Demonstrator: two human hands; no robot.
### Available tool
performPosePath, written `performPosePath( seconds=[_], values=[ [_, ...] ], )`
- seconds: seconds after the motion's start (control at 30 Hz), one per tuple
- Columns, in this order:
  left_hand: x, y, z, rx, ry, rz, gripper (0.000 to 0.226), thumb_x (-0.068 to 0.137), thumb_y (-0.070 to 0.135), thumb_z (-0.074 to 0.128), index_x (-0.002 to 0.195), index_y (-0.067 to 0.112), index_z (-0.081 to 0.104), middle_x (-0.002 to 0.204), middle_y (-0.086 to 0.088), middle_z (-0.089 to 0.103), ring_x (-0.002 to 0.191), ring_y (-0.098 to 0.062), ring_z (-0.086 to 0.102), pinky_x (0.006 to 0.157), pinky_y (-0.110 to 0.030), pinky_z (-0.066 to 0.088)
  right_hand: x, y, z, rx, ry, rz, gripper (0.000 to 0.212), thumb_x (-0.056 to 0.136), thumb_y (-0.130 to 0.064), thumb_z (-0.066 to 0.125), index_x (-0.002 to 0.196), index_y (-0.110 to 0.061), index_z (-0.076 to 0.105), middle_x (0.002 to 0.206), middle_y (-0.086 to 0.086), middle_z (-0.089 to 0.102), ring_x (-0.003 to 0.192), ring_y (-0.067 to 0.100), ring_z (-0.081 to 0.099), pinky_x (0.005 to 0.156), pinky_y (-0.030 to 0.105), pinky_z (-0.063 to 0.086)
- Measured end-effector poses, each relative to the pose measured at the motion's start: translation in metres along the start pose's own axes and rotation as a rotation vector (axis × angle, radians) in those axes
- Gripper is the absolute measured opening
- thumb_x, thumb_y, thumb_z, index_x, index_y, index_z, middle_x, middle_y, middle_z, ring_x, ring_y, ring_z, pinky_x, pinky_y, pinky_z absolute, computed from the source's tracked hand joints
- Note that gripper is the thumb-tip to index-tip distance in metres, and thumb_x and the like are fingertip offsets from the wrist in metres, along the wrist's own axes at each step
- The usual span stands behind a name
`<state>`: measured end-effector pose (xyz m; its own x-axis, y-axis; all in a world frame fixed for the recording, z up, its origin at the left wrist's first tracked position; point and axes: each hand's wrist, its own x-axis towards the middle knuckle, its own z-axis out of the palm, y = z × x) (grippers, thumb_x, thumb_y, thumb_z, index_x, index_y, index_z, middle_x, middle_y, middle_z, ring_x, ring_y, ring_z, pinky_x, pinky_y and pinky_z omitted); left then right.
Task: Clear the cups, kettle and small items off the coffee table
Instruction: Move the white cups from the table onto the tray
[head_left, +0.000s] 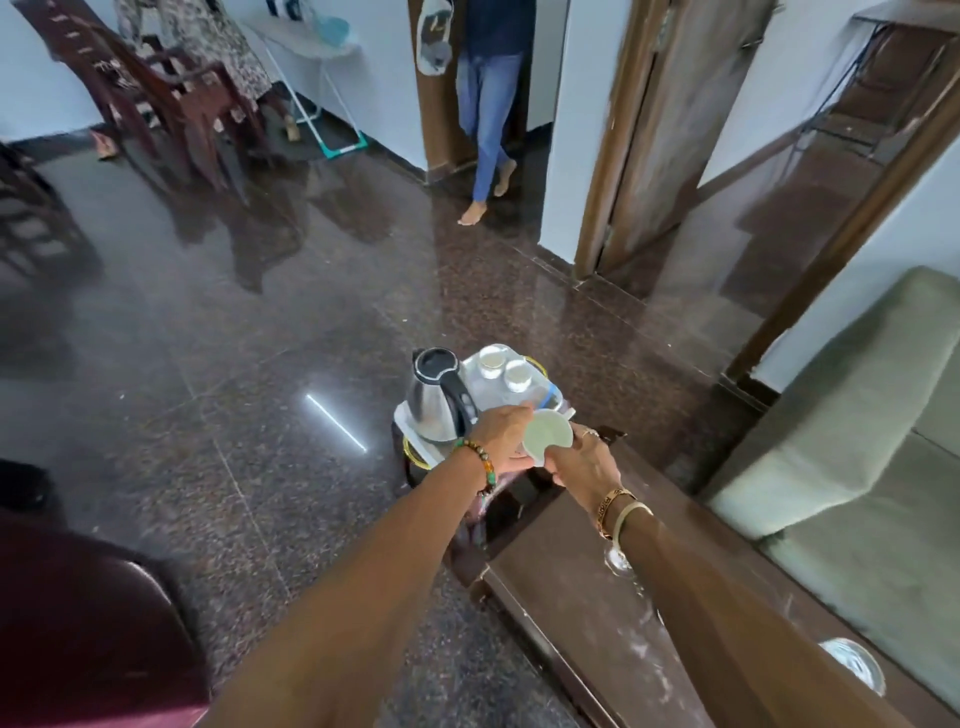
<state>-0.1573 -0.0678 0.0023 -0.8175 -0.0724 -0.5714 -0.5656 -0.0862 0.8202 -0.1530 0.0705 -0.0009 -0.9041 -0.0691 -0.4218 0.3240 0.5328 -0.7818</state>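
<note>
Head view. Loading the white tray (401, 415), by the look of it. Holding a pale green cup (548, 439), tilted, just right of the steel kettle (436, 410), with left grip (498, 436) and right grip (584, 467) both clasped round it. Carrying 2 white cups (492, 360) just behind the kettle. Probably calls for lowering gently into the free spot right of the kettle, without knocking it. Below the kettle, brown desk (561, 571) with a glass (618, 558). Left of the kettle, polished granite floor (208, 338). Right of it, green sofa (857, 441).

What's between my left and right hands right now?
A pale green cup, gripped from either side by the left hand and right hand, just beside the kettle; the head view shows it.
</note>
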Motion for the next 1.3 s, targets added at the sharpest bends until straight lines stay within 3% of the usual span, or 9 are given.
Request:
performPosePath(
  seconds=[0.2, 0.33, 0.47, 0.57, 0.7, 0.87, 0.97, 1.13, 1.3],
  values=[
    [0.031, 0.006, -0.034, -0.050, 0.050, -0.015, 0.018, 0.098, 0.040, 0.048, 0.086, 0.028, 0.055, 0.106, -0.006, 0.058, 0.115, -0.032, 0.061, 0.093, -0.045, 0.054, 0.027, -0.025, 0.028, 0.028, -0.027, -0.019, 0.059, 0.060, -0.031, 0.054, 0.115, -0.014, 0.067, 0.083, 0.000, 0.061, 0.078, 0.026, 0.054, 0.084, 0.043, 0.051],
    [0.058, 0.004, -0.047, -0.043, 0.106, -0.041, 0.021, 0.096, 0.041, 0.050, 0.080, 0.029, 0.052, 0.098, -0.004, 0.058, 0.115, -0.034, 0.061, 0.078, -0.038, 0.058, 0.054, -0.028, 0.043, 0.042, -0.062, 0.004, 0.044, 0.060, -0.032, 0.052, 0.100, -0.024, 0.068, 0.090, 0.002, 0.071, 0.093, 0.029, 0.068, 0.092, 0.047, 0.056],
    [0.091, 0.013, -0.056, -0.050, 0.091, -0.069, 0.023, 0.094, 0.041, 0.053, 0.096, 0.018, 0.058, 0.102, -0.006, 0.062, 0.102, -0.030, 0.066, 0.076, -0.038, 0.060, 0.085, -0.034, 0.047, 0.095, -0.052, 0.040, 0.043, 0.058, -0.034, 0.054, 0.099, -0.028, 0.065, 0.088, 0.000, 0.071, 0.094, 0.029, 0.069, 0.093, 0.048, 0.057],
    [0.113, 0.025, -0.059, -0.149, 0.095, -0.114, 0.022, 0.090, 0.034, 0.062, 0.099, 0.014, 0.062, 0.110, -0.011, 0.064, 0.097, -0.028, 0.067, 0.077, -0.040, 0.061, 0.112, -0.042, 0.046, 0.112, -0.037, 0.062, 0.057, 0.058, -0.036, 0.057, 0.111, -0.017, 0.063, 0.096, 0.006, 0.072, 0.097, 0.031, 0.069, 0.093, 0.049, 0.056],
    [0.140, 0.042, -0.063, -0.131, 0.080, -0.111, 0.031, 0.090, 0.037, 0.062, 0.109, 0.012, 0.062, 0.109, -0.007, 0.064, 0.090, -0.023, 0.067, 0.078, -0.042, 0.061, 0.143, -0.054, 0.045, 0.144, -0.017, 0.084, 0.057, 0.060, -0.037, 0.057, 0.114, -0.016, 0.062, 0.097, 0.010, 0.073, 0.094, 0.032, 0.069, 0.092, 0.050, 0.056],
    [0.184, 0.063, -0.070, -0.081, 0.020, -0.156, 0.028, 0.091, 0.031, 0.063, 0.112, 0.014, 0.061, 0.120, -0.012, 0.059, 0.104, -0.029, 0.063, 0.085, -0.044, 0.058, 0.177, -0.060, 0.054, 0.218, 0.031, 0.149, 0.060, 0.057, -0.035, 0.057, 0.113, -0.013, 0.062, 0.093, 0.013, 0.069, 0.084, 0.029, 0.061, 0.085, 0.047, 0.057],
    [0.212, 0.067, -0.072, 0.049, -0.049, -0.128, 0.036, 0.095, 0.026, 0.056, 0.127, 0.009, 0.055, 0.118, -0.008, 0.057, 0.112, -0.030, 0.060, 0.088, -0.042, 0.057, 0.199, -0.059, 0.060, 0.258, 0.064, 0.190, 0.065, 0.054, -0.035, 0.058, 0.113, -0.009, 0.063, 0.093, 0.013, 0.063, 0.082, 0.027, 0.055, 0.077, 0.044, 0.052],
    [0.256, 0.078, -0.075, 0.132, -0.149, -0.146, 0.038, 0.097, 0.019, 0.051, 0.134, 0.007, 0.052, 0.134, -0.017, 0.055, 0.123, -0.035, 0.055, 0.093, -0.043, 0.054, 0.238, -0.057, 0.073, 0.290, 0.150, 0.282, 0.067, 0.049, -0.041, 0.057, 0.108, -0.011, 0.065, 0.088, 0.011, 0.066, 0.077, 0.025, 0.061, 0.079, 0.047, 0.057],
    [0.294, 0.081, -0.069, 0.167, -0.218, -0.182, 0.037, 0.096, 0.014, 0.049, 0.132, 0.006, 0.054, 0.136, -0.018, 0.054, 0.122, -0.034, 0.056, 0.084, -0.037, 0.054, 0.269, -0.045, 0.082, 0.344, 0.218, 0.366, 0.068, 0.050, -0.040, 0.057, 0.109, -0.009, 0.063, 0.075, 0.004, 0.061, 0.065, 0.022, 0.055, 0.070, 0.039, 0.048]
  ],
)
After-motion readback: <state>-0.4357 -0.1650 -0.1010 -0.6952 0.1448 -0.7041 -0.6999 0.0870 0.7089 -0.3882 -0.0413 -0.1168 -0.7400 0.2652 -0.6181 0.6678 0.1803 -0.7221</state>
